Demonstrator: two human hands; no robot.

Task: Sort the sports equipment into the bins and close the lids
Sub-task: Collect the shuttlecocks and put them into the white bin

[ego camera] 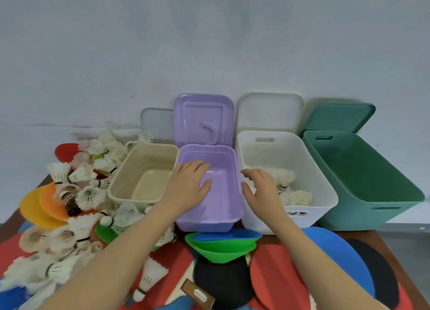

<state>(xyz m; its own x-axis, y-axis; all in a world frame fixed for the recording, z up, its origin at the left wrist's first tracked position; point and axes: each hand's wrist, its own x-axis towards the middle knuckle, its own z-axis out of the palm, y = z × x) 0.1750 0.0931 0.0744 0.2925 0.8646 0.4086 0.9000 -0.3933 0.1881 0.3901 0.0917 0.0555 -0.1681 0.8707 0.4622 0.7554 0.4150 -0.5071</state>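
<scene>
Four bins stand in a row with lids leaning behind them. The left hand [189, 181] hovers over the purple bin [209, 219] near its left rim, fingers relaxed and holding nothing. The right hand [261, 186] is over the left rim of the white bin [311, 214], fingers spread and loose, just beside the shuttlecocks [288, 188] inside. The beige bin [130, 193] and green bin [372, 207] show open interiors.
</scene>
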